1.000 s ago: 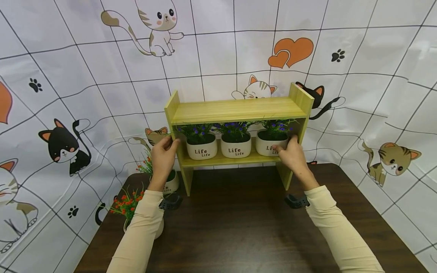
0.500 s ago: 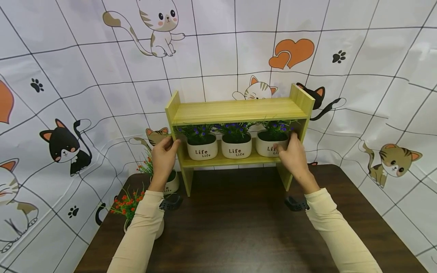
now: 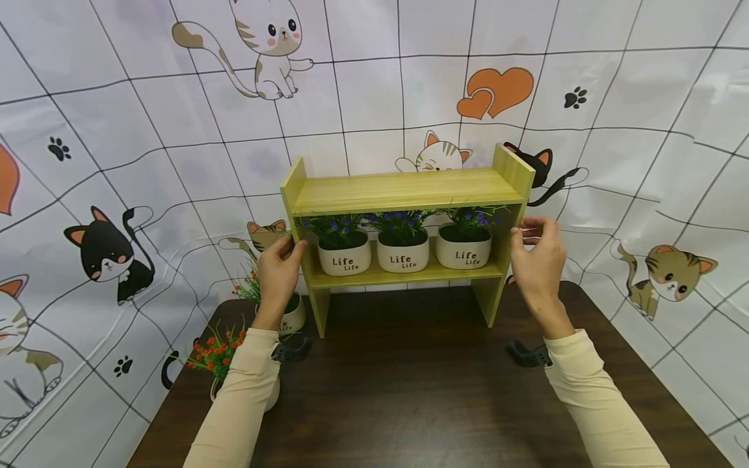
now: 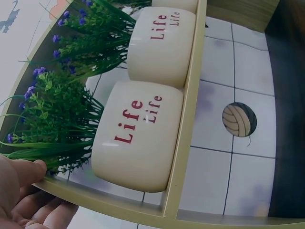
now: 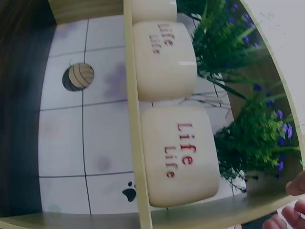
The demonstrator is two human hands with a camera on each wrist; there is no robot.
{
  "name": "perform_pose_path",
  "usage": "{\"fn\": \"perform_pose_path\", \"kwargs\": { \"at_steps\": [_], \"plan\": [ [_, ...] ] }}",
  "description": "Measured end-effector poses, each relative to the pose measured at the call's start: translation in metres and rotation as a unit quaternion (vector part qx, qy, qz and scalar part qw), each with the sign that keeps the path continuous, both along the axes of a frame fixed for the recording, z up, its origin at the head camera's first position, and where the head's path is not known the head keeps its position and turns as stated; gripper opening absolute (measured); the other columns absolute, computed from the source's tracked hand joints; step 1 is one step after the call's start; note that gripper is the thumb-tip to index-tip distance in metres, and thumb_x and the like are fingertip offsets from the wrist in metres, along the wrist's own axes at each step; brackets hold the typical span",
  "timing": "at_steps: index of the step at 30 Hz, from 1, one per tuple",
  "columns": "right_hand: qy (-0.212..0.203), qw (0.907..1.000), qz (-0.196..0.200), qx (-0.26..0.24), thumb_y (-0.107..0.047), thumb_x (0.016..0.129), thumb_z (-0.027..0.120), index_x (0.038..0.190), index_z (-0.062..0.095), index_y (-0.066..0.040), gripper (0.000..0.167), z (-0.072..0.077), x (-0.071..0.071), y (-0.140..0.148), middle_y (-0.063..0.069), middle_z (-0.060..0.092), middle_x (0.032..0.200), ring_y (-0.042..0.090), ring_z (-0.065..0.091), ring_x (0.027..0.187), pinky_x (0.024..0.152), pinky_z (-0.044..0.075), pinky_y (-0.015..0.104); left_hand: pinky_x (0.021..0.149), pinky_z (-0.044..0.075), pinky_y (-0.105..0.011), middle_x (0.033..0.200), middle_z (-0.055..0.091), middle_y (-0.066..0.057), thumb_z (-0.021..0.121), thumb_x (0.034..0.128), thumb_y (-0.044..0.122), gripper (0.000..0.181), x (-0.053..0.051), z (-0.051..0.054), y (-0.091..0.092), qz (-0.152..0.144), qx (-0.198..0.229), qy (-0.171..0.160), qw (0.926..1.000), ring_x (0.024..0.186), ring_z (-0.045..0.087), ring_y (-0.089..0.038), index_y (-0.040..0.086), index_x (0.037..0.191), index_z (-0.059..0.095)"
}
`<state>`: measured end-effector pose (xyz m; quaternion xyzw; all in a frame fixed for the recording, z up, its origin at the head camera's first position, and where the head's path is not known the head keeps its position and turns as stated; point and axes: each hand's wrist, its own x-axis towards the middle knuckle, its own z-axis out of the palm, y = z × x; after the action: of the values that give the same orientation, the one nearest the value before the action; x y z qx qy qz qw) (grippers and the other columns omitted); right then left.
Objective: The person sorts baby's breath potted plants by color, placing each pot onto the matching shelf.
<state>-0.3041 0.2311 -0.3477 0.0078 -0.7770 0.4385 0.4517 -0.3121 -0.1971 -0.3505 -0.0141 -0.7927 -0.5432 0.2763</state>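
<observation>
A small yellow-green wooden shelf [image 3: 409,188] stands against the wall at the back of the dark table. On its lower board sit three white pots of purple-flowered artificial plants, the left pot [image 3: 345,259], the middle pot [image 3: 402,255] and the right pot [image 3: 463,252], each lettered "Life". My left hand [image 3: 278,273] pinches the shelf's left side panel, with the thumb [image 4: 33,171] inside and the fingers outside. Just outside the right side panel is my right hand [image 3: 538,260], its fingers loosely bent. In the right wrist view the thumb [image 5: 296,186] is at that panel's front edge.
Two more white pots stand at the table's left side: a red-flowered plant [image 3: 216,354] partly behind the left sleeve, and another pot [image 3: 292,317] behind the left wrist. The wall covering [image 3: 374,97] has tiles and cats printed on it. Dark tabletop [image 3: 409,390] lies in front.
My right hand has left the right pot and moved rightward to the outer side of the shelf's right panel. The left hand, the shelf and the pots have stayed in place.
</observation>
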Motion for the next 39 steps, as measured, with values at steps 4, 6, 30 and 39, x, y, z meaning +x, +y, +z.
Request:
{"fn": "perform_pose_path", "kwargs": {
  "at_steps": [4, 6, 30, 39],
  "plan": [
    [-0.063, 0.9974, 0.035, 0.004, -0.013, 0.104, 0.067, 0.142, 0.051, 0.011, 0.047, 0.003, -0.003, 0.009, 0.033, 0.06, 0.136, 0.048, 0.064, 0.123, 0.108, 0.054, 0.048, 0.106, 0.057, -0.048, 0.136, 0.072, -0.023, 0.068, 0.1072, 0.023, 0.042, 0.001, 0.0, 0.0, 0.0, 0.002, 0.002, 1.0, 0.125, 0.072, -0.036, -0.001, 0.142, 0.066],
    [-0.103, 0.9929, 0.058, 0.016, -0.019, 0.107, 0.065, 0.151, 0.046, 0.009, 0.056, 0.003, -0.005, 0.012, 0.036, 0.058, 0.145, 0.052, 0.062, 0.131, 0.112, 0.051, 0.058, 0.106, 0.057, -0.048, 0.136, 0.071, -0.023, 0.068, 0.1072, 0.023, 0.043, 0.001, 0.0, 0.0, 0.001, 0.003, 0.003, 1.0, 0.125, 0.072, -0.036, -0.001, 0.143, 0.066],
    [-0.058, 0.9931, -0.003, 0.102, -0.013, 0.104, 0.068, 0.079, 0.067, 0.001, 0.029, -0.014, -0.025, 0.017, 0.002, 0.041, 0.048, -0.006, 0.022, 0.038, 0.041, 0.016, 0.019, 0.095, 0.063, -0.036, 0.136, 0.072, -0.023, 0.065, 0.1084, 0.026, 0.042, 0.012, 0.012, -0.014, -0.024, -0.037, -0.042, 0.9982, 0.12, 0.073, -0.038, 0.001, 0.143, 0.067],
    [-0.049, 0.9928, -0.007, 0.109, -0.009, 0.103, 0.069, 0.077, 0.066, 0.003, 0.029, -0.014, -0.025, 0.017, -0.002, 0.039, 0.046, 0.002, 0.026, 0.037, 0.039, 0.016, 0.018, 0.084, 0.064, -0.024, 0.127, 0.074, -0.029, 0.062, 0.1103, 0.018, 0.033, 0.045, 0.033, -0.038, -0.094, -0.025, -0.009, 0.9952, 0.091, 0.076, 0.005, -0.003, 0.134, 0.071]
  ]
}}
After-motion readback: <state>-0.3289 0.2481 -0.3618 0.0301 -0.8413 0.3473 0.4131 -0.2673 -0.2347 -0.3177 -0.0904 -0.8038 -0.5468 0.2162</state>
